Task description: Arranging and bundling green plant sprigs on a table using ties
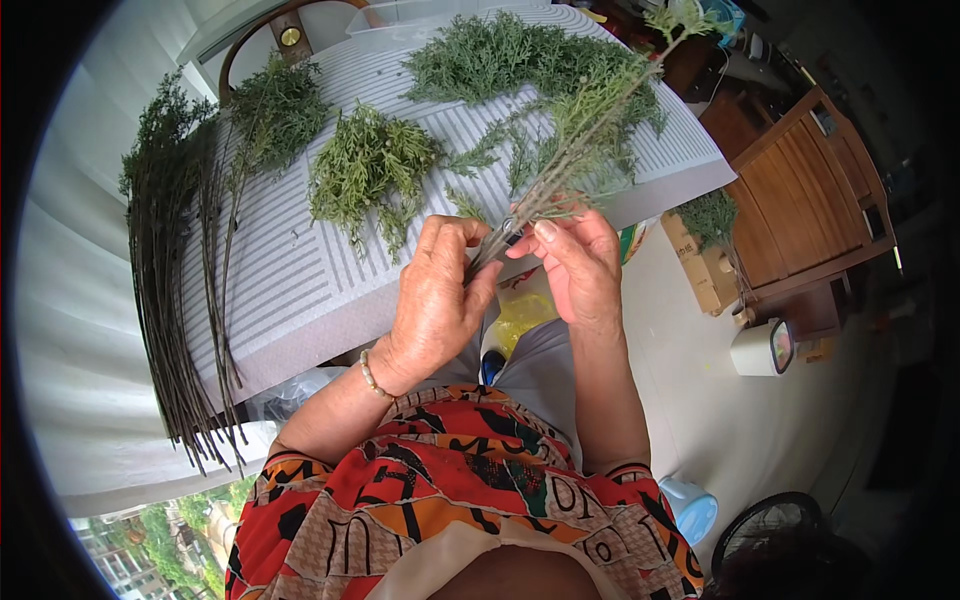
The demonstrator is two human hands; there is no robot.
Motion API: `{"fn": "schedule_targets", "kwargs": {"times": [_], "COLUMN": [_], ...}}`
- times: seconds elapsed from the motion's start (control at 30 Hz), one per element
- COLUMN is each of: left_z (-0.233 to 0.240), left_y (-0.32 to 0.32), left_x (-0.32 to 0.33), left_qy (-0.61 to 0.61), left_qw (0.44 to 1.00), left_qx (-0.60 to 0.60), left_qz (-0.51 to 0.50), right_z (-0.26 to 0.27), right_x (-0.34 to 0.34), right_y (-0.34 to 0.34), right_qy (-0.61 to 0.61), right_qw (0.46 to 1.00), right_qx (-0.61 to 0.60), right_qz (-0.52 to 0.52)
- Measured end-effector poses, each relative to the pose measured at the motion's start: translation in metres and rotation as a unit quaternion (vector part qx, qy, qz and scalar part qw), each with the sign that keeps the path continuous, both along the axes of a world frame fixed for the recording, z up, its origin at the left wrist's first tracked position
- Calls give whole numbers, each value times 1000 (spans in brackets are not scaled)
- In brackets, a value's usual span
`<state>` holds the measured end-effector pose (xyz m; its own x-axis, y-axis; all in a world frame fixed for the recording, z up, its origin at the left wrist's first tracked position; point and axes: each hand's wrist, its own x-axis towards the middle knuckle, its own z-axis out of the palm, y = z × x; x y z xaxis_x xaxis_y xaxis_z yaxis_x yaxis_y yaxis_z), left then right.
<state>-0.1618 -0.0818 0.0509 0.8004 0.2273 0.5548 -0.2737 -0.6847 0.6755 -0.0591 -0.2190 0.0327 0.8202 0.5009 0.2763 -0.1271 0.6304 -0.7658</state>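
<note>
My left hand [442, 300] grips the lower end of a bundle of thin conifer stems [547, 176], which slants up to the right over the table's front edge. Green sprigs spread from its upper part, and one long stem ends in a pale green tip. Beside the stems is my right hand [581, 259], its thumb and fingers bent close to the bundle; what they pinch is not clear. Between both hands, a small shiny ring-like piece [508, 224] with something dark below it lies against the stems. It is too small to identify.
A striped cloth [292, 247] covers the table. On it lie long-stemmed conifer branches [161, 285] at the left, a yellow-green sprig pile [371, 169] and a larger green heap [510, 56]. A wooden chair [810, 195] and white bin [757, 351] stand to the right.
</note>
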Motion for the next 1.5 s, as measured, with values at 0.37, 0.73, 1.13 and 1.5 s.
{"fn": "schedule_targets", "kwargs": {"times": [0.37,0.73,1.13,1.5], "left_z": [49,62,24,20], "left_y": [49,85,105,114], "left_x": [-2,37,66,66], "left_qy": [72,74,136,135], "left_qw": [915,811,703,732], "left_qx": [-394,-542,-609,-598], "left_qz": [-46,-205,-340,-297], "right_z": [-13,-13,-13,13], "right_x": [61,84,62,41], "right_y": [-17,52,15,64], "right_qy": [-93,-279,92,97], "right_qw": [907,623,961,993], "right_qx": [-372,-692,-241,-49], "right_qz": [-177,-235,-95,-46]}}
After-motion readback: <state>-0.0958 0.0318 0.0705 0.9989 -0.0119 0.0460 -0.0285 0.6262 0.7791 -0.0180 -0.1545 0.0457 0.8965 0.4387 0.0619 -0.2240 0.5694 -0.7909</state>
